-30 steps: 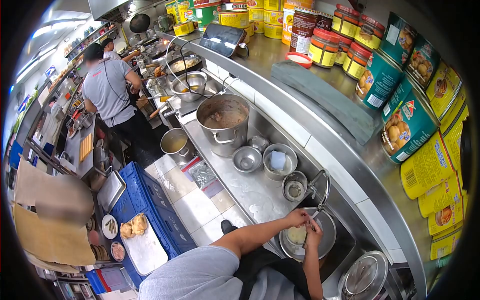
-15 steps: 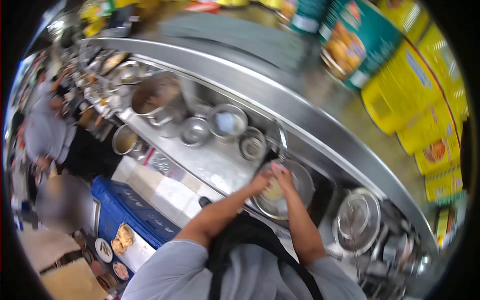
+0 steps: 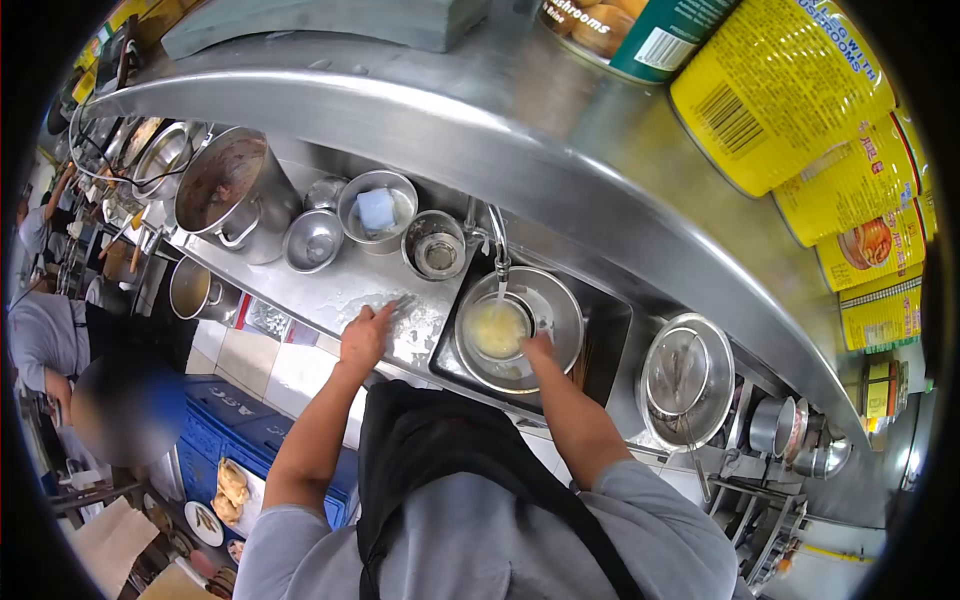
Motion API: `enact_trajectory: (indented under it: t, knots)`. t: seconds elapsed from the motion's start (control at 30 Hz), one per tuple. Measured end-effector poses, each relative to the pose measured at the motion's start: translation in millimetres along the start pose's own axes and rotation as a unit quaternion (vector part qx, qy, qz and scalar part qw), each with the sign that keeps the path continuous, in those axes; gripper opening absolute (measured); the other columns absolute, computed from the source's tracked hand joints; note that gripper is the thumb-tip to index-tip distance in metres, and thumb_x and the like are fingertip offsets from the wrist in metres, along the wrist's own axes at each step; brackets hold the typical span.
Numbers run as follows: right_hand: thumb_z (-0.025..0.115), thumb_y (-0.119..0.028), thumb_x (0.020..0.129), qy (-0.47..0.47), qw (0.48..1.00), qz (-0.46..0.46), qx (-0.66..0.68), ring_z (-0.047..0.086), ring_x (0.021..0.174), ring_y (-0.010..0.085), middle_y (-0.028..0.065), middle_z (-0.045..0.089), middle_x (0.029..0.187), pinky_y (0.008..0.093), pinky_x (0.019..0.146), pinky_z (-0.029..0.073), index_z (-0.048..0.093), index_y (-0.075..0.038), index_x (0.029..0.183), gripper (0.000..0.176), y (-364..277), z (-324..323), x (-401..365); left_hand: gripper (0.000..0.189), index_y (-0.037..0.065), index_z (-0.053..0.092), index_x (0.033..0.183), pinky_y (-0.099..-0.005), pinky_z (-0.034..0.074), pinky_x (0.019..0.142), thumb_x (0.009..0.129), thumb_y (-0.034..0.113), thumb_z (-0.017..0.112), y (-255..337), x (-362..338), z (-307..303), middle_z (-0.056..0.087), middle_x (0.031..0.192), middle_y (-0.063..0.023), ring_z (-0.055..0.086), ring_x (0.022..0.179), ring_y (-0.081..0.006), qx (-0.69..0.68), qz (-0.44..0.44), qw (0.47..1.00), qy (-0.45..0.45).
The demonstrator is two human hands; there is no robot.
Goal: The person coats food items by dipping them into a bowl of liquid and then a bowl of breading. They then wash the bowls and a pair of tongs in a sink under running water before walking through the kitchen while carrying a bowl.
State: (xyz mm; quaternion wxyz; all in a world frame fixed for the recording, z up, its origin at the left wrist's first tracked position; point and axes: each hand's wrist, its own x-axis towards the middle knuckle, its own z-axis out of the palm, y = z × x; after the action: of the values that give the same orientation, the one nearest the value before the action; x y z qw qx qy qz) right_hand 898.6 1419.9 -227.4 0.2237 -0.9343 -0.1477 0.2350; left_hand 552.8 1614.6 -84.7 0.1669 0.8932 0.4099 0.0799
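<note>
My left hand (image 3: 366, 337) is held above the wet steel counter (image 3: 345, 290), left of the sink. Its fingers are stretched out and hold nothing. In the sink (image 3: 612, 345), a wide metal bowl (image 3: 565, 300) has a smaller round metal bowl (image 3: 522, 312) inside it, with pale yellow contents (image 3: 496, 331). Water from the tap (image 3: 499, 235) runs into the smaller bowl. My right hand (image 3: 540, 350) is closed at that smaller bowl's right rim; its fingertips are partly hidden.
Several metal bowls and a tall stockpot (image 3: 270, 205) stand along the counter's left. A strainer (image 3: 678, 370) rests in a bowl right of the sink. Above, a steel shelf (image 3: 420, 105) carries yellow cans (image 3: 770, 110). A person (image 3: 50, 340) stands at left, near blue coolers (image 3: 235, 410).
My hands were together over the large bowl and have parted. The left has moved out over the counter; the right is at the smaller bowl. The view has shifted.
</note>
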Motion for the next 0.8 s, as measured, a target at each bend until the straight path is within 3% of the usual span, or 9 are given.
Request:
enact_trajectory:
  t: [0.03, 0.1, 0.27, 0.33, 0.47, 0.57, 0.63, 0.73, 0.8]
  knots:
    - [0.076, -0.026, 0.074, -0.084, 0.996, 0.019, -0.028, 0.057, 0.117, 0.0401, 0.0277, 0.056, 0.129, 0.0423, 0.1, 0.046, 0.049, 0.001, 0.129, 0.067, 8.6, 3.6, 1.7, 0.045, 0.023, 0.054, 0.135, -0.0468, 0.053, 0.07, 0.091, 0.016, 0.057, -3.4, -2.6, -1.5, 0.056, 0.093, -0.0149, 0.064, 0.08, -0.0357, 0.0, 0.001, 1.0, 0.0]
    - [0.075, -0.024, 0.075, -0.057, 0.998, -0.005, -0.026, 0.057, 0.117, 0.0409, 0.0268, 0.058, 0.125, 0.0437, 0.101, 0.046, 0.047, 0.0, 0.129, 0.065, 15.1, 8.2, 1.6, 0.047, 0.025, 0.054, 0.136, -0.0468, 0.053, 0.07, 0.092, 0.012, 0.055, -7.7, -5.4, -6.2, 0.055, 0.096, -0.015, 0.064, 0.08, -0.0354, 0.003, -0.069, 0.998, -0.008]
    - [0.068, -0.016, 0.078, 0.016, 0.993, -0.067, -0.1, 0.057, 0.116, 0.0413, 0.0246, 0.059, 0.12, 0.0482, 0.1, 0.046, 0.04, -0.003, 0.135, 0.065, -22.9, -14.7, -14.6, 0.057, 0.027, 0.053, 0.137, -0.0466, 0.054, 0.074, 0.086, 0.001, 0.054, -17.4, -4.2, 1.2, 0.053, 0.102, -0.0159, 0.065, 0.087, -0.0358, 0.011, -0.089, 0.996, -0.012]
    - [0.065, -0.011, 0.078, -0.076, 0.977, -0.07, -0.186, 0.058, 0.115, 0.0415, 0.025, 0.056, 0.123, 0.0487, 0.096, 0.049, 0.037, -0.007, 0.137, 0.065, -23.3, -17.5, -5.2, 0.064, 0.025, 0.052, 0.138, -0.0456, 0.053, 0.08, 0.081, -0.002, 0.056, -22.3, -3.5, 6.4, 0.054, 0.105, -0.0156, 0.063, 0.092, -0.0354, 0.02, -0.087, 0.996, -0.027]
    - [0.066, -0.01, 0.078, -0.088, 0.977, -0.057, -0.184, 0.06, 0.111, 0.0411, 0.0238, 0.056, 0.123, 0.047, 0.092, 0.051, 0.037, -0.01, 0.137, 0.065, -43.6, -24.6, -11.3, 0.066, 0.022, 0.049, 0.14, -0.0456, 0.052, 0.082, 0.079, -0.002, 0.059, -25.2, -4.6, 2.5, 0.056, 0.105, -0.0158, 0.062, 0.095, -0.0346, 0.047, -0.08, 0.994, -0.058]
    - [0.065, -0.009, 0.079, -0.094, 0.964, -0.101, -0.228, 0.062, 0.107, 0.0419, 0.0233, 0.057, 0.122, 0.0465, 0.089, 0.053, 0.036, -0.011, 0.138, 0.066, -42.9, -25.5, -9.4, 0.064, 0.022, 0.048, 0.14, -0.0477, 0.05, 0.085, 0.079, 0.002, 0.06, -19.6, -4.5, -3.7, 0.056, 0.108, -0.0158, 0.06, 0.099, -0.0349, 0.066, -0.085, 0.992, -0.062]
    - [0.063, -0.009, 0.081, 0.07, 0.943, -0.231, -0.227, 0.064, 0.103, 0.0427, 0.0235, 0.056, 0.126, 0.0485, 0.087, 0.053, 0.042, -0.009, 0.135, 0.058, -13.9, 10.3, 11.3, 0.063, 0.02, 0.048, 0.14, -0.0488, 0.048, 0.086, 0.08, 0.004, 0.06, -12.9, -4.4, -7.5, 0.056, 0.109, -0.0157, 0.059, 0.101, -0.0353, 0.088, -0.069, 0.992, -0.063]
    - [0.06, -0.011, 0.085, 0.035, 0.954, -0.195, -0.224, 0.061, 0.109, 0.0425, 0.0243, 0.053, 0.131, 0.0496, 0.093, 0.05, 0.051, -0.005, 0.131, 0.047, 10.2, 39.1, 42.2, 0.058, 0.01, 0.05, 0.136, -0.0481, 0.045, 0.085, 0.08, 0.006, 0.061, -5.4, -0.1, -5.1, 0.057, 0.114, -0.0149, 0.058, 0.101, -0.0357, 0.047, -0.017, 0.999, 0.019]
    - [0.056, -0.014, 0.089, 0.136, 0.948, -0.25, -0.139, 0.053, 0.121, 0.0418, 0.0242, 0.05, 0.138, 0.0495, 0.103, 0.042, 0.057, -0.003, 0.128, 0.041, -0.1, 34.0, 33.1, 0.055, 0.01, 0.052, 0.134, -0.0477, 0.045, 0.085, 0.079, 0.004, 0.061, 9.9, 9.0, -8.5, 0.058, 0.112, -0.0153, 0.058, 0.101, -0.0359, 0.005, 0.042, 0.999, 0.027]
